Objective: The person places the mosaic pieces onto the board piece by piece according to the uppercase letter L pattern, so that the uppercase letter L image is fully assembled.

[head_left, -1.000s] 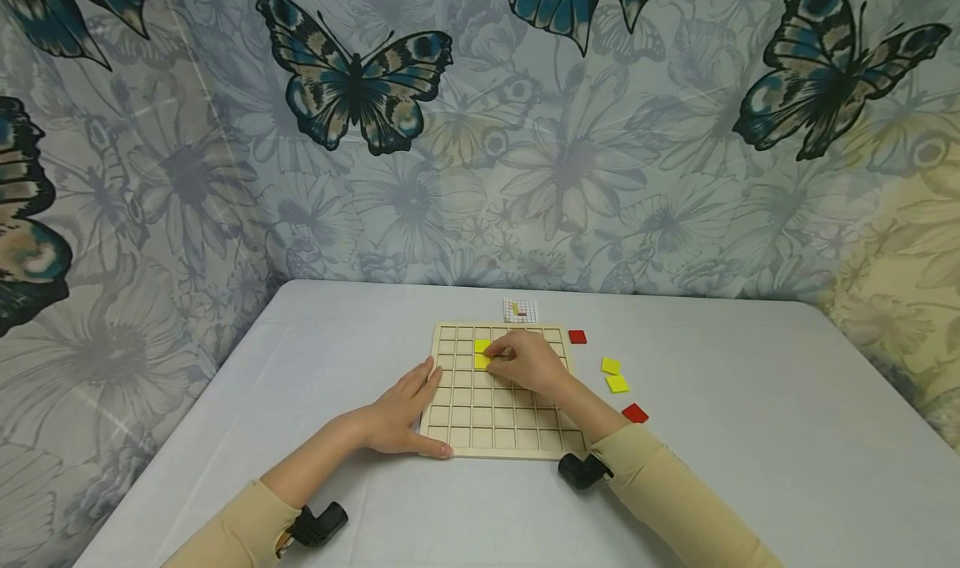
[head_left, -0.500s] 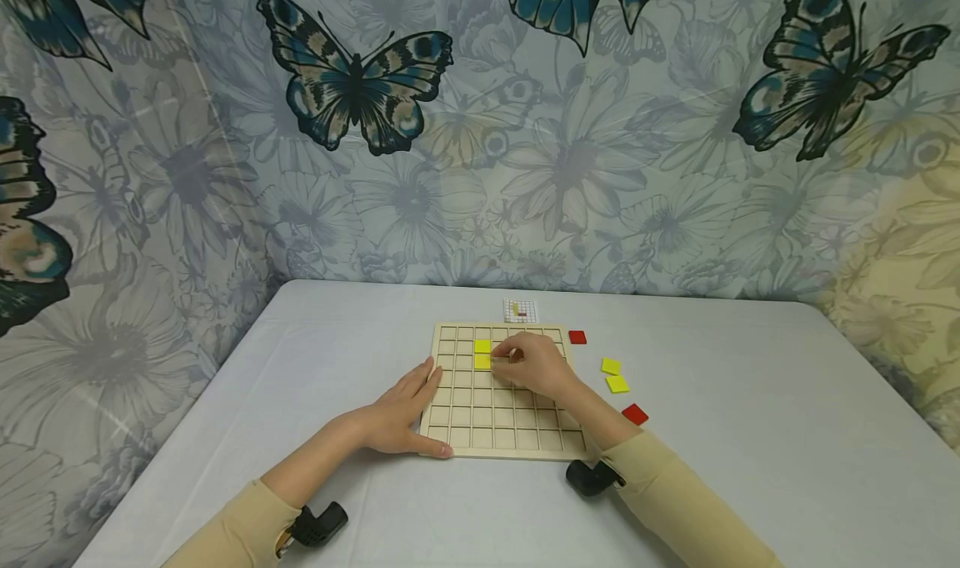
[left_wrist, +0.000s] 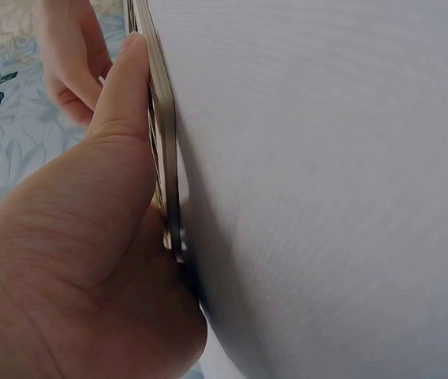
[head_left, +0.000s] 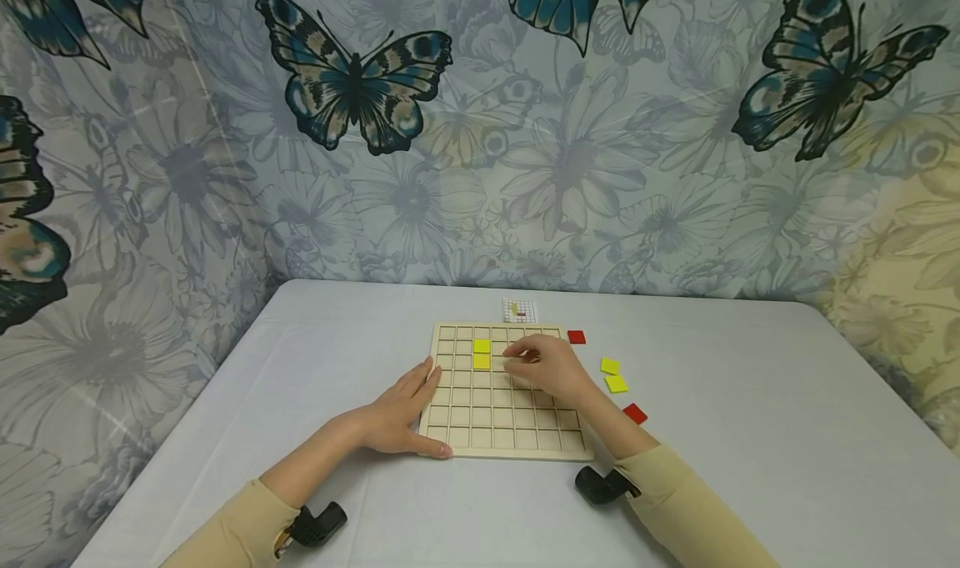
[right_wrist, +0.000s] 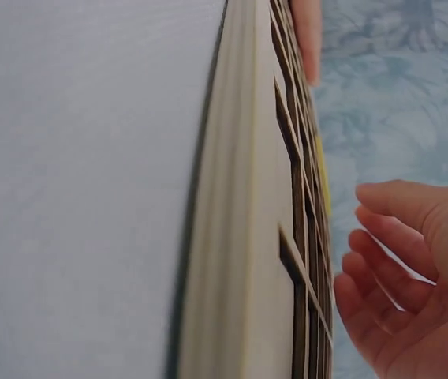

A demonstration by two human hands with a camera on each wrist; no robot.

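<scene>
Left hand [head_left: 393, 418] flat, fingers extended and thumb spread, nothing gripped; fingertips touch the board's left edge, thumb lies at its near left corner; left wrist view shows the thumb along the wooden rim.

Right hand [head_left: 551, 368] over the right half of the board, apart from its surface in the right wrist view; fingers loosely curved, a gap between thumb and forefinger, nothing held.

Board [head_left: 480, 418] pale, gridded, flat between the hands; two tiles sit in it, third column from the left: upper yellow tile [head_left: 482, 346] in the second row from the far edge, lower yellow tile [head_left: 482, 362] directly below; both just left of the right hand's fingertips, well beyond the left hand.

Right of the board, loose: far red tile [head_left: 576, 337] just beside the far right corner; two loose yellow tiles [head_left: 612, 375] close together, right of the right hand; near red tile [head_left: 635, 414] by the right forearm.

Card [head_left: 519, 311] with a small printed grid just past the far edge; white table [head_left: 765, 434] under all; butterfly-patterned wall [head_left: 420, 201] behind.
</scene>
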